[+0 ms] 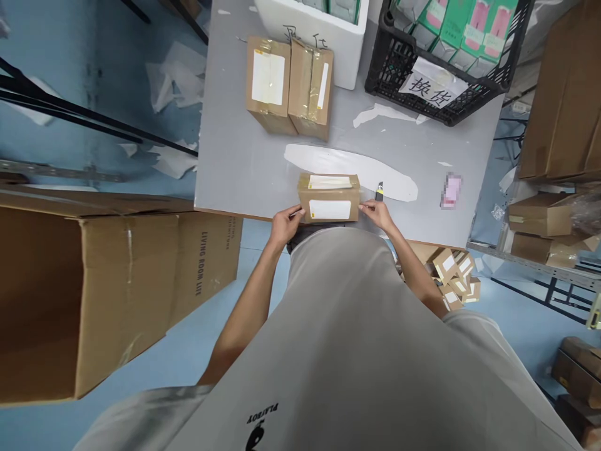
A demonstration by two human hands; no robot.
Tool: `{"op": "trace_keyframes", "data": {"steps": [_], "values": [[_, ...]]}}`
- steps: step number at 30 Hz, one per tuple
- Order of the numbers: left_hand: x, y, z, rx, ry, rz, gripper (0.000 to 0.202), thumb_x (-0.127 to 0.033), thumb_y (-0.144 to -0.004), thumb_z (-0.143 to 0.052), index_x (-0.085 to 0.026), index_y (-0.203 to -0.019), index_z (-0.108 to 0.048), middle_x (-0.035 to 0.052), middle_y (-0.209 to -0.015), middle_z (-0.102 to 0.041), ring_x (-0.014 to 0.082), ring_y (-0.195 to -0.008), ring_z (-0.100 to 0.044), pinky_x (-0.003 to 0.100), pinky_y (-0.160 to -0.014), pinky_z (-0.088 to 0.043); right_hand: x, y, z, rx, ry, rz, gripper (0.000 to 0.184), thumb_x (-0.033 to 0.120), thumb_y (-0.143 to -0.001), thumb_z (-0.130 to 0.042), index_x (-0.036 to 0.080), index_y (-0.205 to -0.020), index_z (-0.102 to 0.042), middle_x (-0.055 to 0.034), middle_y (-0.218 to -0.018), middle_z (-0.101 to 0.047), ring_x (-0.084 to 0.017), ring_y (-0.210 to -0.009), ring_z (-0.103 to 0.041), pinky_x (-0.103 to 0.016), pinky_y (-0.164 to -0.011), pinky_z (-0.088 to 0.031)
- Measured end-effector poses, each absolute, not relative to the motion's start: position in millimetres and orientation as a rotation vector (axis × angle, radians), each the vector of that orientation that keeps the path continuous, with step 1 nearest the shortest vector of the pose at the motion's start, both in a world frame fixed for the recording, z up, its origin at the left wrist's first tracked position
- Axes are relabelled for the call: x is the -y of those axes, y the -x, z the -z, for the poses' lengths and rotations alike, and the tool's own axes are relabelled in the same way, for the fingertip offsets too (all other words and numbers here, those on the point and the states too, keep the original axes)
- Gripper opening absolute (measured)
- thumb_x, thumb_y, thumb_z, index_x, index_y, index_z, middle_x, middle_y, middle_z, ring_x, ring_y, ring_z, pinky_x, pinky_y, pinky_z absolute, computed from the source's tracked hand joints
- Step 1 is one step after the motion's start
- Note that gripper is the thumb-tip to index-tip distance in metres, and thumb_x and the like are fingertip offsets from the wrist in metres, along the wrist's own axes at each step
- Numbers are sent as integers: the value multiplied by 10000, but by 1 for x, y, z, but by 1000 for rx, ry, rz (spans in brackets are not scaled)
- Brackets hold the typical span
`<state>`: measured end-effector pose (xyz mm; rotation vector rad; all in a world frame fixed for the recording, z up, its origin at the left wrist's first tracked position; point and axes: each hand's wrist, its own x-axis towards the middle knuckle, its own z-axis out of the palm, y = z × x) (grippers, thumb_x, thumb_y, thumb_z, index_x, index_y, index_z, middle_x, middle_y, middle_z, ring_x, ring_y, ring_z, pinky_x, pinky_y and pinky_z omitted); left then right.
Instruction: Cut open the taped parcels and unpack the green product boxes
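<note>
One carton (329,202) sits on the bench (235,169), near edge, left hand (283,226) and right hand (379,214) pinching its ends. Cutter (379,192) just right; two boxes (287,94) farther off.

- Black crate (385,66): white paper sign (432,82), handwritten "换货".
- White foam box (347,56): handwritten characters, partly covered; not read with certainty.
- Large cardboard box (141,282): printed "LIVING ROOM LIFE"; adjoining line not fully legible.
- Grey shirt (366,338): "PLAYBOY", with black emblem (255,435) beside the lettering.
- Taped carton (330,195) between the person's hands: white labels (330,210), print too small to read.
</note>
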<state>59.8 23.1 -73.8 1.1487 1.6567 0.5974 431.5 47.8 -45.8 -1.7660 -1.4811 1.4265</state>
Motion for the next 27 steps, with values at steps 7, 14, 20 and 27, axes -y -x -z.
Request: {"op": "trace_keyframes", "data": {"steps": [7, 14, 20, 27], "values": [[-39, -56, 76, -1760, -1156, -534, 454, -469, -1041, -715, -144, -1277, -927, 135, -1369, -910, 374, -1311, -837, 475, -1217, -624, -63, -418, 52, 1507, 1928, -1429, 335, 420, -1079, -721, 183, -970, -933, -60, -919, -887, -266, -862, -837, -352, -935, -639], [-22, -55, 86, -1773, -1065, -459, 378, -315, -982, -691, -162, -1242, -919, 140, -1370, -909, 335, -1321, -831, 443, -1231, -618, -40, -424, 62, 1569, 1974, -1488, 263, 253, -911, -834, 212, -1129, -975, -72, -1211, -939, -281, -1033, -867, -385, -1055, -658], [-8, -66, 77, -1753, -1047, -441, 425, -230, -883, -736, -149, -1256, -923, 151, -1429, -881, 326, -1150, -873, 431, -1150, -674, -30, -420, 57, 1574, 1930, -1510, 245, 304, -858, -928, 205, -1076, -977, -69, -1164, -919, -243, -918, -817, -354, -969, -643], [-28, -52, 43, -1760, -1192, -730, 310, -442, -989, -808, -185, -1099, -941, 103, -1132, -905, 297, -1110, -840, 398, -1057, -684, -54, -420, 28, 1490, 1822, -1331, 329, 504, -1015, -832, 202, -974, -955, -80, -1075, -906, -257, -937, -815, -355, -931, -630]]}}
